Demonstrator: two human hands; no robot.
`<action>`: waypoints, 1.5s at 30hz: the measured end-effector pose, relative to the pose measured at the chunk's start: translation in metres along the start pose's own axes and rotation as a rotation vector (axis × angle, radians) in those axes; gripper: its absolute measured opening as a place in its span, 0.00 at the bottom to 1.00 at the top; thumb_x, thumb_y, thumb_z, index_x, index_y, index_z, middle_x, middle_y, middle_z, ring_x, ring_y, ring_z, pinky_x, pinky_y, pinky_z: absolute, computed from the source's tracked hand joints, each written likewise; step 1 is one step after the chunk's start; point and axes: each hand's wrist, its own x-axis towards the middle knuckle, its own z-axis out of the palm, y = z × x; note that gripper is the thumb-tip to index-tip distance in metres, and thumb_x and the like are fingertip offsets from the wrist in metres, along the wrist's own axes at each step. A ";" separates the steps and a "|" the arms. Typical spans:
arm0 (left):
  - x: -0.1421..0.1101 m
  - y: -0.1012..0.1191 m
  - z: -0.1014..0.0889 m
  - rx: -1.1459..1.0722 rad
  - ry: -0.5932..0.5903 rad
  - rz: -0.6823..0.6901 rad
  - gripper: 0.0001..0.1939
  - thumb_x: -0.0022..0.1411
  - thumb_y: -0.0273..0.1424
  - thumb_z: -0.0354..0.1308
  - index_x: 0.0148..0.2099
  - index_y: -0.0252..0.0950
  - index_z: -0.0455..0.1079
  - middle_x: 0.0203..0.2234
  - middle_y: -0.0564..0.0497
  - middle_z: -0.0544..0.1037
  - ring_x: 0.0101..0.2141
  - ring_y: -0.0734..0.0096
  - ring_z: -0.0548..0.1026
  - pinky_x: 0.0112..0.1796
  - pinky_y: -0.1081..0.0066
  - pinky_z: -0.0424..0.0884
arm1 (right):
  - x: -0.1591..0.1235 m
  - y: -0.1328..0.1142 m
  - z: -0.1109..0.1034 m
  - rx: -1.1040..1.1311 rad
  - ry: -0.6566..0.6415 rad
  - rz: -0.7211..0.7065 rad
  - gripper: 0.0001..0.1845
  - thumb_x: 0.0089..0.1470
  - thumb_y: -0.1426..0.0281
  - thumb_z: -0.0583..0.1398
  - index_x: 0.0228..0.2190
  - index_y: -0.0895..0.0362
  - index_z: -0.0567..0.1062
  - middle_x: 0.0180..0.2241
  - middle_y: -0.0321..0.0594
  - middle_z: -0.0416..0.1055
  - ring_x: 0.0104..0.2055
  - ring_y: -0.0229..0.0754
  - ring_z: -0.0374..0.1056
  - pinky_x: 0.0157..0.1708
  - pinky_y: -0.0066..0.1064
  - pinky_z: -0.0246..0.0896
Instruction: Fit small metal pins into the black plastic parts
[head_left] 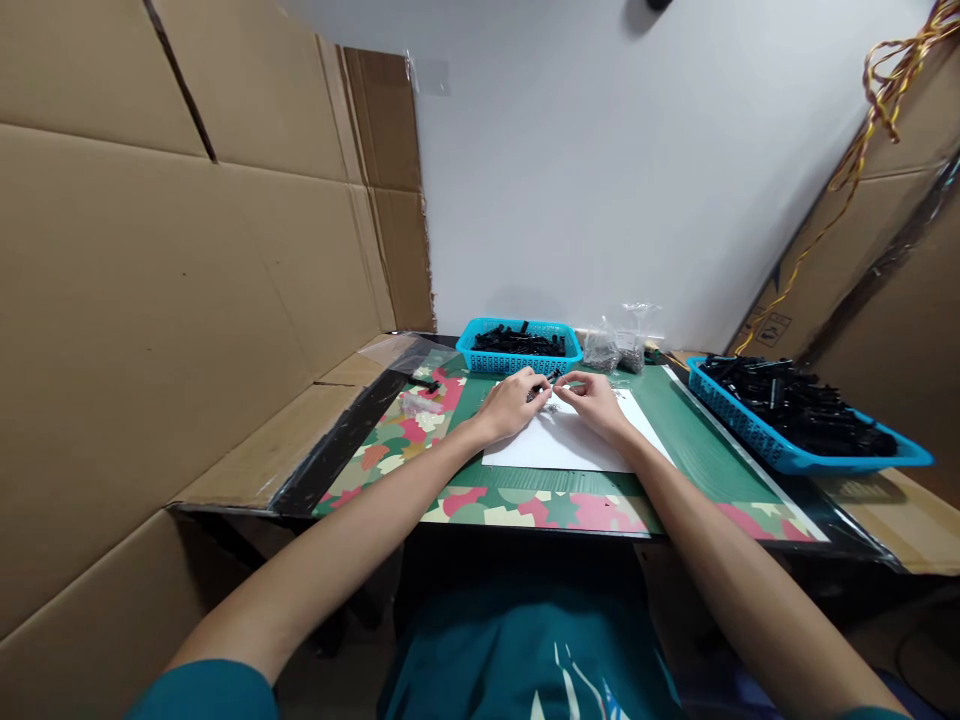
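Observation:
My left hand (512, 407) is closed around a small black part (556, 377), whose end sticks up between the two hands. Facing it, my right hand (594, 403) has thumb and fingertips pinched together at that same part; whatever sits in the pinch is too small to make out. Both hands are over a white sheet of paper (570, 445). A scatter of tiny metallic bits (553, 408) lies on the paper just under the fingertips.
A blue basket (517, 365) of black parts stands behind my hands, and another blue basket (757, 433) is at the right. Clear plastic bags (616, 350) of small pieces lean near the wall. Cardboard (225, 260) walls in the left side. A patterned green mat (465, 505) covers the table.

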 end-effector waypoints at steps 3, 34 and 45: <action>0.001 -0.001 0.003 -0.009 0.025 -0.030 0.17 0.73 0.43 0.53 0.45 0.38 0.79 0.39 0.47 0.76 0.38 0.62 0.75 0.39 0.66 0.68 | 0.000 -0.001 0.006 -0.104 0.087 -0.057 0.22 0.53 0.52 0.64 0.32 0.60 0.81 0.17 0.31 0.58 0.22 0.37 0.48 0.25 0.31 0.42; 0.007 -0.009 0.009 -0.223 0.010 -0.043 0.16 0.72 0.40 0.52 0.41 0.37 0.76 0.40 0.47 0.80 0.42 0.62 0.76 0.45 0.65 0.70 | -0.007 -0.005 0.006 -0.346 0.138 -0.201 0.24 0.61 0.51 0.61 0.31 0.57 0.86 0.18 0.36 0.62 0.22 0.38 0.52 0.28 0.33 0.48; 0.005 -0.012 0.010 -0.170 0.004 -0.011 0.16 0.72 0.43 0.54 0.45 0.38 0.77 0.39 0.48 0.77 0.39 0.63 0.75 0.42 0.66 0.69 | -0.008 -0.009 0.002 -0.248 0.123 -0.192 0.26 0.56 0.47 0.62 0.29 0.58 0.83 0.17 0.33 0.57 0.23 0.38 0.50 0.26 0.33 0.45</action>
